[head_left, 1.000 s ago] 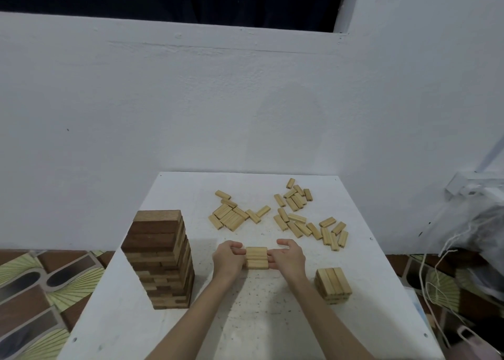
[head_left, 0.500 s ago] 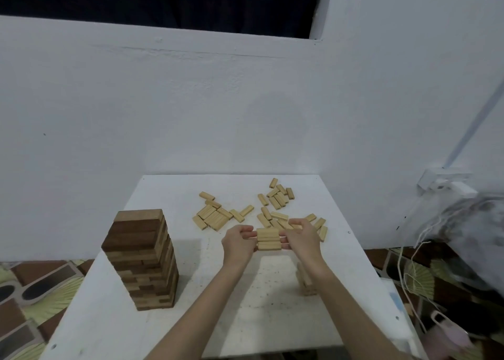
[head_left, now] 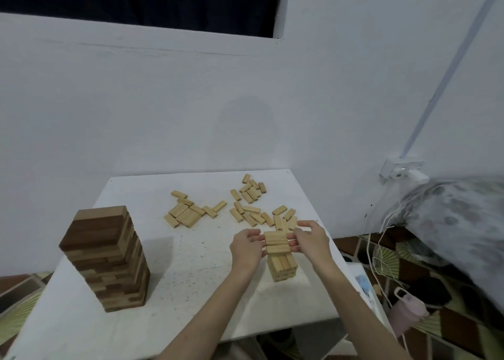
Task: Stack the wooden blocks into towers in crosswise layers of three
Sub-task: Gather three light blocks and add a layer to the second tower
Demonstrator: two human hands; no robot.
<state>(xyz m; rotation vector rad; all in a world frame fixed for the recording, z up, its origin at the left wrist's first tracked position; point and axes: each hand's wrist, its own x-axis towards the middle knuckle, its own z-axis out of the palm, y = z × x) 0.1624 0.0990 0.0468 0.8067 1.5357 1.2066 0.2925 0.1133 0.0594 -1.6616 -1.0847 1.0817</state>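
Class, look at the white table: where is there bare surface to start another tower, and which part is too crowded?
Bare: the near table between the dark tower and the forearms, and the strip from that tower to the left hand. Crowded: the far right, strewn with loose blocks, and the right edge, where both hands hold a row of blocks over the small light stack.

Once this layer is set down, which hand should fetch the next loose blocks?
Probably the right hand: the nearest loose blocks lie just beyond its fingers, past the short stack. The left hand would have to cross over the held blocks.
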